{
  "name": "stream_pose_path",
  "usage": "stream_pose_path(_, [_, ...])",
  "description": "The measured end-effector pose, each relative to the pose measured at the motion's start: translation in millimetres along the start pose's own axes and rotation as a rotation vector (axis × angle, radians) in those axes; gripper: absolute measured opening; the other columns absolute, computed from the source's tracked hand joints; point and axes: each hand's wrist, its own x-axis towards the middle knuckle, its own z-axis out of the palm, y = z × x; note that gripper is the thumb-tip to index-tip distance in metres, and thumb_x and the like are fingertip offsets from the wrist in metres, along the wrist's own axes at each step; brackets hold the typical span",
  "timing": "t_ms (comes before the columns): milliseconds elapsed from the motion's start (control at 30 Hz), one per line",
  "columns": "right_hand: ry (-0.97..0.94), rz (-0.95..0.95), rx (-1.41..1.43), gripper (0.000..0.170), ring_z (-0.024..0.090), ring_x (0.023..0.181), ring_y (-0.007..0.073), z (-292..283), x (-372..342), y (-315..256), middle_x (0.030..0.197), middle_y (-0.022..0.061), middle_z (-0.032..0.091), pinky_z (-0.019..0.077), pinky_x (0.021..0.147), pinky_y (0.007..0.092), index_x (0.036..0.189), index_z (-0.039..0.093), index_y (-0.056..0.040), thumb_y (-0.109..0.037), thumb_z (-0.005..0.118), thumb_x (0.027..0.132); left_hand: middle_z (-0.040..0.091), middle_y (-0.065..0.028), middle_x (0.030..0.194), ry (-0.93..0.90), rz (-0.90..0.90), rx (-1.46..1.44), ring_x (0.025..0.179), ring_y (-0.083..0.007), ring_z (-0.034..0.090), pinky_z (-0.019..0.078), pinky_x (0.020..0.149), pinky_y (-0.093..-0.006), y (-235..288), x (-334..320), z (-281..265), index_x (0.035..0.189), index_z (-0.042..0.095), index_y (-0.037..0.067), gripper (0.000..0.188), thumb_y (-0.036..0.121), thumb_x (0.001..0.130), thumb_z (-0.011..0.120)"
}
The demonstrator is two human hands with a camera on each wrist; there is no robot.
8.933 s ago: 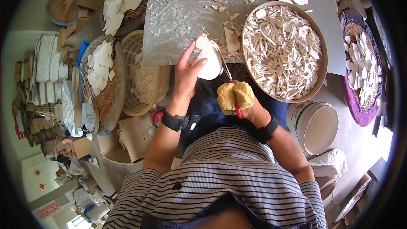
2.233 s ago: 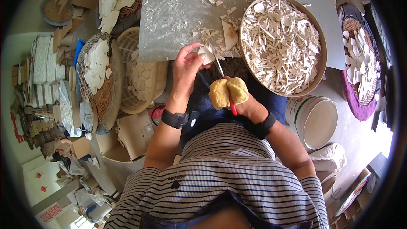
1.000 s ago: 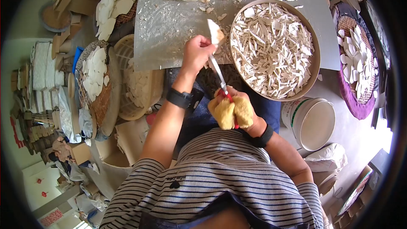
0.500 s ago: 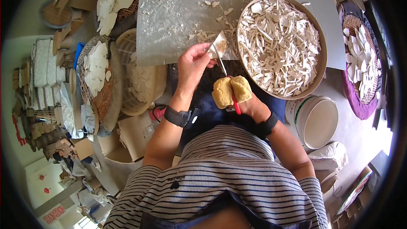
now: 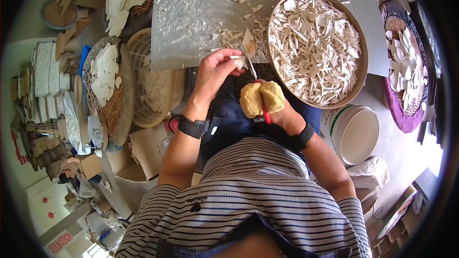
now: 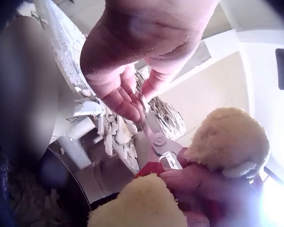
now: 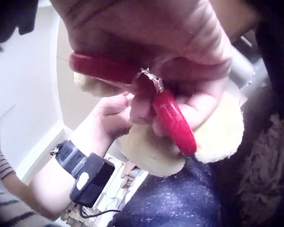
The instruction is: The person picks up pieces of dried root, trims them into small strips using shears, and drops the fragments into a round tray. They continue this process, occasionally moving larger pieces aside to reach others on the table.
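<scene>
"Shears [image 5: 254, 72] first: where are they?"

"Just above the middle of the head view, in the right hand [image 5: 283, 114], whose fingers curl round the red handles [image 7: 175, 123]. Yellow wads [image 5: 251, 100] bulge at the grip (they look spongy, though I can't tell what they're made of)."

"How would they handle?"

"Stiff and fairly light, I'd judge. The handles are the place to take hold, and the wads probably cushion the squeeze."

"Which way do they point?"

"Blades [image 6: 153, 126] toward the top of the head view, leaning left; the long axis runs steeply from lower right to upper left."

"And the left hand [image 5: 213, 75]?"

"It pinches a small white piece [image 5: 237, 61] between thumb and fingers, just left of the blades. I can't tell whether metal touches it. It looks thin, light and rather brittle, so an edge pinch should suit it; the fingers hide too much to read its long axis."

"Further out?"

"A brown-stained scrap [image 5: 249, 43] lies just above, on the grey table [image 5: 165, 50]. The round tray [image 5: 363, 62] of white strips [image 5: 313, 50] fills the upper right, and a white bucket [image 5: 356, 136] stands below it."
</scene>
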Motion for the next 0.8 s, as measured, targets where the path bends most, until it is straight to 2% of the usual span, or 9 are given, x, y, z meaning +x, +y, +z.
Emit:
stream_pose_path(67, [-0.126,0.016,-0.147,0.043,0.058,0.098,0.0194,-2,-1,-2,0.105,0.0087,0.059,0.0445,0.087,0.0304,0.116,0.047,-0.0038,-0.014,0.067,0.078,0.063,-0.0099,0.085,0.159,0.080,-0.113,0.074,-0.0169,0.064,0.0518,0.068,-0.0266,-5,0,4,0.097,0.056,-0.001,0.019,0.006,0.081,0.062])
stream_pose_path(100, [-0.138,0.039,-0.116,0.043,0.058,0.098,0.0196,-1,-1,-2,0.105,0.0086,0.059,0.0446,0.087,0.0303,0.115,0.048,-0.0041,-0.015,0.067,0.078,0.064,-0.0098,0.085,0.239,0.121,-0.170,0.074,-0.0169,0.064,0.0519,0.068,-0.0264,-8,1,4,0.097,0.056,-0.002,0.020,0.006,0.080,0.062])
stream_pose_path(233, [-0.178,0.132,0.011,0.042,0.057,0.098,0.0215,9,-5,2,0.105,0.0085,0.060,0.0447,0.086,0.0313,0.113,0.051,-0.0062,-0.015,0.068,0.075,0.063,-0.0114,0.089,0.264,0.099,-0.251,0.078,-0.0197,0.064,0.0523,0.070,-0.0282,-14,3,-2,0.102,0.055,-0.001,0.022,0.006,0.081,0.061])
stream_pose_path(333, [-0.131,-0.036,-0.020,0.039,0.056,0.100,0.0228,5,-6,5,0.106,0.0084,0.059,0.0422,0.090,0.0335,0.113,0.052,-0.0071,-0.014,0.065,0.077,0.063,-0.0106,0.085,0.236,0.081,-0.180,0.074,-0.0176,0.064,0.0520,0.068,-0.0265,-11,-3,-1,0.100,0.055,-0.002,0.022,0.006,0.081,0.062])
stream_pose_path(467, [-0.220,-0.013,-0.172,0.038,0.054,0.103,0.0242,0,0,5,0.110,0.0085,0.058,0.0370,0.096,0.0356,0.115,0.052,-0.0079,-0.017,0.063,0.079,0.064,-0.0111,0.085,0.204,0.083,-0.128,0.072,-0.0172,0.064,0.0522,0.067,-0.0262,-7,-4,1,0.098,0.057,-0.002,0.019,0.005,0.081,0.061])
stream_pose_path(567, [-0.195,-0.051,-0.196,0.037,0.055,0.102,0.0226,3,-5,5,0.111,0.0091,0.057,0.0396,0.094,0.0344,0.113,0.053,-0.0077,-0.015,0.064,0.078,0.064,-0.0118,0.084,0.198,0.090,-0.082,0.071,-0.0170,0.064,0.0526,0.065,-0.0255,-5,-4,0,0.095,0.058,-0.003,0.016,0.004,0.081,0.060])
stream_pose_path(667, [-0.163,0.007,-0.058,0.036,0.058,0.096,0.0204,8,-8,9,0.105,0.0091,0.059,0.0447,0.087,0.0317,0.111,0.053,-0.0061,-0.012,0.066,0.077,0.064,-0.0125,0.083,0.206,0.044,-0.075,0.070,-0.0171,0.065,0.0530,0.063,-0.0250,-1,-5,-3,0.093,0.057,-0.003,0.015,0.003,0.081,0.060])
stream_pose_path(700, [-0.128,0.003,-0.091,0.030,0.061,0.088,0.0182,-1,-2,-14,0.095,0.0076,0.061,0.0487,0.078,0.0289,0.105,0.054,-0.0045,-0.007,0.065,0.077,0.064,-0.0126,0.083,0.210,0.017,-0.082,0.069,-0.0171,0.065,0.0531,0.062,-0.0249,-1,-7,-3,0.093,0.057,-0.004,0.014,0.003,0.081,0.061])
stream_pose_path(800, [-0.171,0.111,0.190,0.024,0.062,0.081,0.0177,0,-6,-14,0.087,0.0052,0.062,0.0499,0.074,0.0284,0.099,0.055,-0.0034,-0.005,0.065,0.077,0.064,-0.0115,0.085,0.165,-0.046,-0.060,0.072,-0.0166,0.064,0.0522,0.067,-0.0257,2,-13,-12,0.091,0.057,-0.001,0.013,0.005,0.081,0.062])
